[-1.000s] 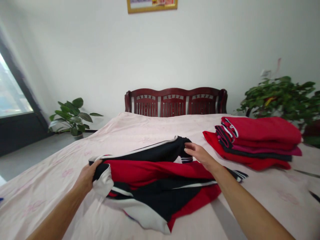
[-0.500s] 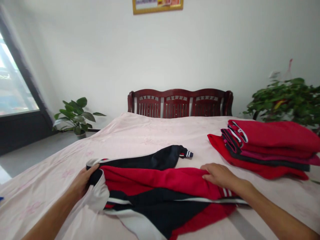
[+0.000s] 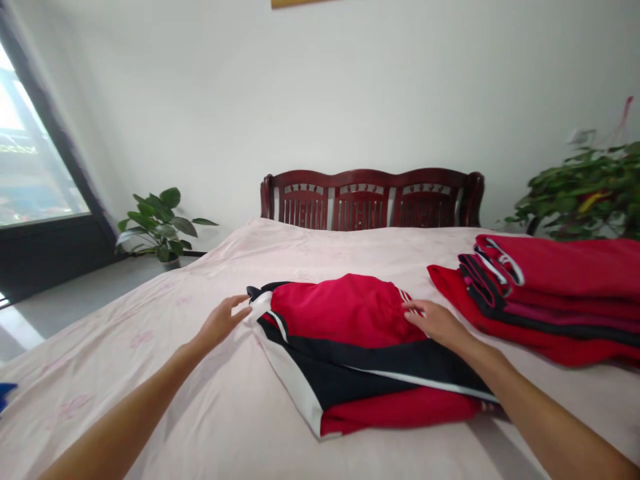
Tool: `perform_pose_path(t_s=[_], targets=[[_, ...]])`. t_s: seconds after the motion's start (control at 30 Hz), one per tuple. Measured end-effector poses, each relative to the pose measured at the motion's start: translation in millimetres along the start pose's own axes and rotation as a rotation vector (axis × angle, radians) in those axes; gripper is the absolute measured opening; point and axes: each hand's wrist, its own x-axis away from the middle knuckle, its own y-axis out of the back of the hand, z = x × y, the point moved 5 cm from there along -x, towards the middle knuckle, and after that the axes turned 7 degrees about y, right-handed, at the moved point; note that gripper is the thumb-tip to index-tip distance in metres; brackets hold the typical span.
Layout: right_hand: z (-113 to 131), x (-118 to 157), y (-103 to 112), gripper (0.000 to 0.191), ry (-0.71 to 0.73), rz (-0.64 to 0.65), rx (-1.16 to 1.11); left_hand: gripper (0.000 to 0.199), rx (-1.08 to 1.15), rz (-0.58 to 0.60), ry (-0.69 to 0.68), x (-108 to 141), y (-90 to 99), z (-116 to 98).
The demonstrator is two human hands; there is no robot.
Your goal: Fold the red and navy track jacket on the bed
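Note:
A red, navy and white tracksuit jacket (image 3: pixel 345 310) lies partly folded on the bed, one red sleeve bunched across its top. At its white and navy collar end is my left hand (image 3: pixel 223 323), thumb and forefinger apart at the fabric's edge. My right hand (image 3: pixel 440 323) pinches the sleeve near its white-striped cuff, thumb and fingertips close together. Another red sleeve sticks out along the lower side, its striped end partly behind my right forearm.
To the right rests a stack of folded red and dark clothes (image 3: pixel 565 280). A pink floral sheet (image 3: pixel 200 400) covers the bed, with a dark wooden headboard (image 3: pixel 360 200) behind. Potted plants (image 3: pixel 165 223) stand at both sides; something blue (image 3: pixel 6 393) shows at the left edge.
My left hand has moved right and up, loosening from the collar. The dark sleeve that stretched behind the jacket is now folded out of sight, and the red sleeve is bunched higher.

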Motion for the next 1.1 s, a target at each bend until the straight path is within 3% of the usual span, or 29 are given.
perform_pose_path(t_s=[0.07,0.17,0.27,0.33,0.4,0.47,0.53,0.6,0.67,0.8,0.87,0.93,1.1], targets=[[-4.8,29.0,-24.0,0.056,0.035,0.166,-0.030,0.071,-0.027,0.120,-0.040,10.2,-21.0,11.2],[-0.2,61.1,-28.4,0.071,0.031,0.239,0.057,0.092,-0.008,0.166,-0.018,12.0,-40.5,21.4],[27.0,84.2,-15.3,0.048,0.148,0.172,0.092,0.093,-0.044,0.116,0.009,5.1,-43.5,20.6],[47.4,103.9,-12.2,0.035,0.285,0.160,0.070,0.079,-0.101,0.173,0.032,4.0,-42.8,18.8],[55.8,127.6,-16.4,0.037,0.375,0.162,0.056,0.054,-0.137,0.264,0.044,7.8,-39.6,18.1],[48.2,149.2,-25.5,0.053,0.412,0.137,0.085,0.030,-0.132,0.293,0.046,13.7,-32.3,18.0],[30.1,161.9,-34.9,0.077,0.428,0.066,0.149,0.019,-0.111,0.263,0.052,18.5,-24.5,18.1],[10.9,161.2,-41.5,0.089,0.426,-0.015,0.223,0.017,-0.076,0.237,0.057,21.3,-21.3,16.9],[-1.4,147.5,-43.7,0.087,0.394,-0.061,0.267,0.020,-0.025,0.227,0.072,22.6,-23.4,13.7],[2.1,107.0,-38.5,0.050,0.301,-0.030,0.249,0.035,0.106,0.192,0.128,27.0,-29.0,-0.2],[9.9,96.5,-29.8,0.030,0.267,-0.063,0.217,0.041,0.215,0.127,0.128,34.4,-21.4,-12.5],[14.7,99.0,-13.9,0.023,0.233,-0.190,0.158,0.041,0.422,0.043,0.101,47.9,-3.9,-28.4],[10.1,154.5,53.9,0.028,0.000,-0.634,-0.043,0.032,0.915,-0.116,0.027,103.7,60.5,-84.7]])
